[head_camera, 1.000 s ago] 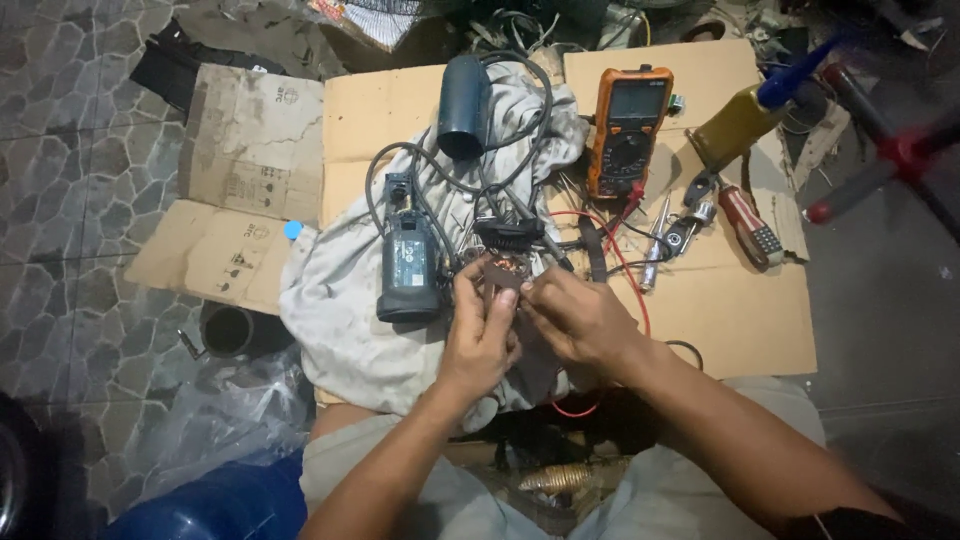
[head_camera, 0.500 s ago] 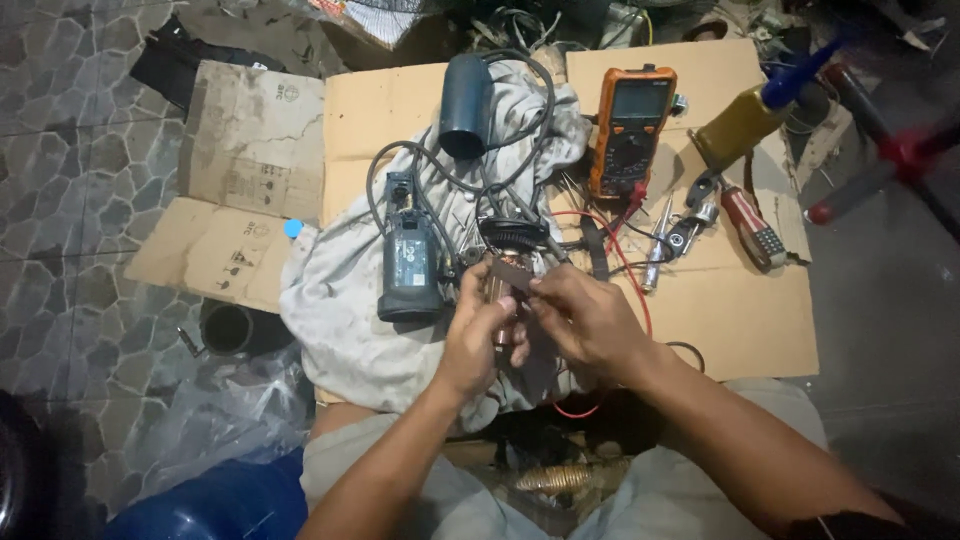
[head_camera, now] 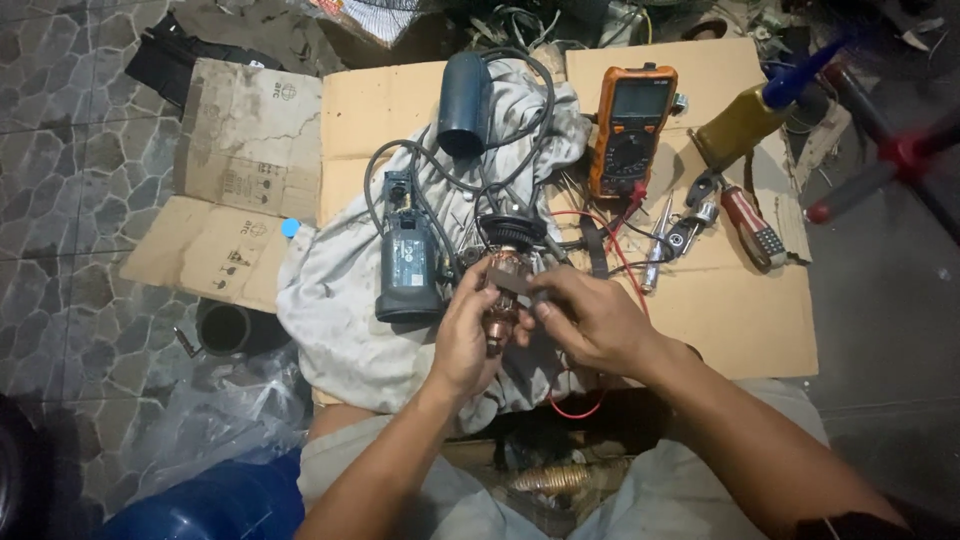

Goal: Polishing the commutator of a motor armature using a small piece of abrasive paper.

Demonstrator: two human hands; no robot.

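My left hand (head_camera: pixel 462 335) grips a copper-wound motor armature (head_camera: pixel 499 298) with a black fan end, held upright over a grey cloth (head_camera: pixel 340 320). My right hand (head_camera: pixel 590 318) pinches a small dark strip (head_camera: pixel 520 287) against the armature's copper part. Just left of the hands a blue-grey power tool housing (head_camera: pixel 408 262) lies on the cloth, with its black cord looping toward a dark blue motor casing (head_camera: pixel 466 102) farther back.
An orange multimeter (head_camera: pixel 630 130) with red and black leads lies at the back right on flattened cardboard (head_camera: pixel 740 310). Screwdrivers (head_camera: pixel 748 225) and small tools lie right of it. A blue-capped yellow bottle (head_camera: pixel 745 118), a black cup (head_camera: pixel 225 328) and a blue container (head_camera: pixel 215 505) surround the cardboard.
The armature has been raised slightly and turned more upright in my left hand. My right hand has shifted onto its copper part with the dark strip.
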